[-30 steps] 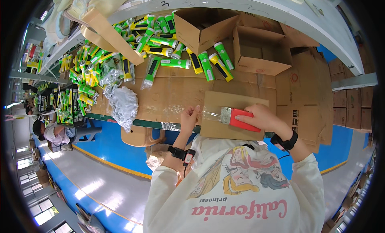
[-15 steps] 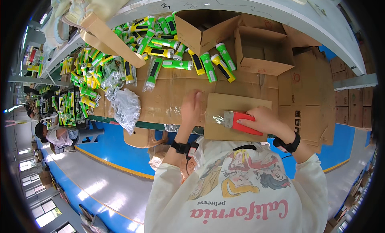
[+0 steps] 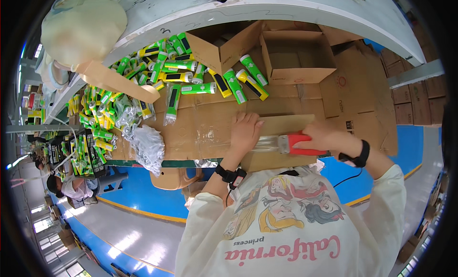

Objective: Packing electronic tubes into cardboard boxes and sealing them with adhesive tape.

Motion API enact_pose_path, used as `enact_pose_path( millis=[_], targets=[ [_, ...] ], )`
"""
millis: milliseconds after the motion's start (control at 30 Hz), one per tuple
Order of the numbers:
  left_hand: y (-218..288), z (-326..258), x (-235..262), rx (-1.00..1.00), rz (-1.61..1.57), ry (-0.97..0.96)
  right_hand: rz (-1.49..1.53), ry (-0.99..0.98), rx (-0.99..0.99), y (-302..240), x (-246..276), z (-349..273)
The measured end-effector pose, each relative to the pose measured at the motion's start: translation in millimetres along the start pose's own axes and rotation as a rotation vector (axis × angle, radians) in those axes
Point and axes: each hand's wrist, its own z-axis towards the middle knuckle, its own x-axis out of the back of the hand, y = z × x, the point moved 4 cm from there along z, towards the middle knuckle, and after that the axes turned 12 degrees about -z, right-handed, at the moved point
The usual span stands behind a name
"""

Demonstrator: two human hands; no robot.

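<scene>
Your left hand [image 3: 244,133] lies flat, fingers spread, pressing on the left end of a closed cardboard box [image 3: 281,142] that sits a little right of the middle of the frame. Your right hand [image 3: 320,137] is clamped around the red handle of a tape dispenser [image 3: 295,144], just right of the left hand, and a shiny strip of clear tape [image 3: 265,143] runs from the dispenser across the box top toward your left fingers. The two hands are near each other but not touching. You wear a black band [image 3: 231,174] on the left wrist and a black watch [image 3: 359,155] on the right.

The box rests on a workbench covered with flattened cardboard [image 3: 200,129], near its front edge. Above your hands, in the upper middle of the frame, two open cartons stand side by side: one [image 3: 224,45] with its flaps spread, the other [image 3: 296,55] to its right. Green and yellow flashlights [image 3: 191,76] are scattered from those cartons leftward, piling thicker toward the left edge. A crumpled clear plastic bag [image 3: 149,148] hangs over the bench front at left centre. Below the bench the floor is blue [image 3: 143,196], and another person [image 3: 71,186] sits at the lower left.
</scene>
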Motion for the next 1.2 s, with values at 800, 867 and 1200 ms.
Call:
enact_pose_path(
  millis=[800, 867, 1200],
  targets=[
    [7.7, 3.7, -2.0, 0.027, 0.084, -0.061, -0.416, 0.043, -0.429, 84.0, -86.4, -14.9],
    [8.9, 3.3, -1.5, 0.030, 0.095, -0.048, -0.413, 0.052, -0.453, 88.7, -81.7, -14.0],
    [-6.7, 3.7, 4.6, 0.094, 0.163, -0.041, -0.352, 0.198, -0.603, 113.1, -149.3, -3.9]
  ],
)
